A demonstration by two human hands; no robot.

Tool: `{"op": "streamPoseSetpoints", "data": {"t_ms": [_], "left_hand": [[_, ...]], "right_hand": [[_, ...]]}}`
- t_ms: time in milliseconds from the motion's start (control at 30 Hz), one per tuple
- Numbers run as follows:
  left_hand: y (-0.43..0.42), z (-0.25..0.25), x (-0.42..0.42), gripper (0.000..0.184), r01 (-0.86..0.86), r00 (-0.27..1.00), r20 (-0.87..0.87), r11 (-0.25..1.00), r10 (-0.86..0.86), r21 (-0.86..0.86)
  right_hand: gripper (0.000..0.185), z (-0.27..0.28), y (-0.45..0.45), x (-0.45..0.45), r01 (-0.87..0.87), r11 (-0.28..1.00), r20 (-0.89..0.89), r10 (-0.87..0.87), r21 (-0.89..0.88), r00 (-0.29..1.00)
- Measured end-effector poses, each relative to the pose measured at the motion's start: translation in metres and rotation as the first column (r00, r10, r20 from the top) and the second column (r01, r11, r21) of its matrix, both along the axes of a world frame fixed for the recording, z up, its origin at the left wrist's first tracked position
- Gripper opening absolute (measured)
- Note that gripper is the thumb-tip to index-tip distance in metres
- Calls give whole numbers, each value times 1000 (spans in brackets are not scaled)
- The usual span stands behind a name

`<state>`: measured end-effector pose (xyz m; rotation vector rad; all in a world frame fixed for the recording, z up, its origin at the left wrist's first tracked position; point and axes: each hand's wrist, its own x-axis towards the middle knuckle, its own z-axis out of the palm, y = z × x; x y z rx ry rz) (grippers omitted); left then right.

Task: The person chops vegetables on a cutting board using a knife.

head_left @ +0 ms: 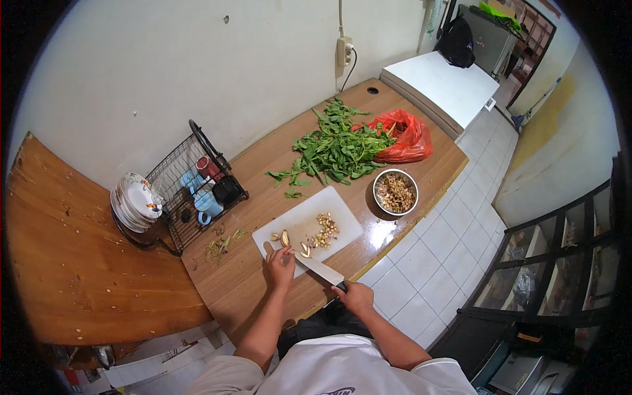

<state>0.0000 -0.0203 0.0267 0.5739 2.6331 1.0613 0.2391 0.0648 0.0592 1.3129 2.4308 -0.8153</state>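
Observation:
My right hand [359,298] is closed around the dark handle of a kitchen knife [321,270]. Its blade points up and left, with the tip over the near edge of the white cutting board [342,227]. Close to that tip, my left hand [281,264] has its fingers drawn together at the board's near-left side; what they pinch, if anything, is too small to name. Longish cut pale-brown pieces [305,250] lie by the blade. Farther right on the board is a small heap of chopped pieces [325,230].
A white-rimmed bowl [395,212] of chopped pieces stands right of the board. Beyond are leafy greens [342,148] and a red plastic bag [411,141]. On the left, a dish rack [178,178] holds plates [135,201] and cups. Trimmings [220,247] lie beside the board.

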Motion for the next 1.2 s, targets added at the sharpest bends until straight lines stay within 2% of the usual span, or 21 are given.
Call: {"op": "streamPoseSetpoints", "data": {"t_ms": [67, 100, 167, 200, 267, 400, 467, 600, 700, 767, 867, 967, 1000, 1067, 1200], "left_hand": [[6, 15, -7, 30, 346, 908, -247, 938, -339, -17], [8, 15, -11, 30, 341, 909, -249, 940, -334, -15], [13, 14, -23, 25, 556, 761, -261, 804, -594, -210], [15, 10, -28, 25, 552, 764, -259, 807, -591, -211], [20, 3, -37, 20, 619, 734, -148, 743, -662, -254], [28, 0, -43, 16, 594, 777, -62, 762, -627, -257], [29, -9, -44, 13, 481, 831, -185, 844, -525, -236], [38, -7, -44, 13, 481, 842, -170, 854, -513, -196], [45, -8, -46, 16, 535, 811, -140, 817, -568, -216], [47, -27, -56, 20, 691, 667, -183, 691, -722, -210], [48, -22, -54, 23, 680, 643, -205, 673, -738, -289], [47, -15, -58, 25, 672, 634, -161, 641, -757, -371], [54, -7, -63, 25, 666, 631, -193, 652, -752, -363], [40, 1, -64, 26, 624, 683, -104, 651, -723, -433], [18, 22, -64, 31, 549, 764, -64, 699, -642, -458]], "right_hand": [[60, -4, 1, 3, -17, 999, -15, 18, 31, 1000], [60, -5, 2, 3, -33, 998, -29, 35, 60, 999], [59, -5, 4, 3, -34, 997, -42, 37, 70, 998], [59, -5, 2, 4, -29, 997, -49, 32, 67, 998], [59, -6, 2, 6, -42, 997, -50, 45, 68, 998], [58, -9, 2, 9, -56, 996, -63, 60, 76, 996], [58, -10, 0, 14, -64, 995, -68, 69, 72, 995], [58, -17, -4, 26, -62, 997, -55, 65, 46, 996], [59, -22, -6, 38, -64, 998, -18, 64, 3, 998], [60, -17, -9, 45, -52, 999, -28, 52, 3, 998], [61, -17, -8, 50, -39, 999, -15, 39, -20, 999], [62, -23, -17, 58, -20, 999, 6, 20, -37, 1000], [62, -27, -11, 57, -9, 1000, -8, 9, -16, 1000], [63, -36, -10, 58, -25, 1000, -12, 25, 10, 1000], [63, -22, -10, 55, 9, 999, -18, -9, -37, 1000]]}}
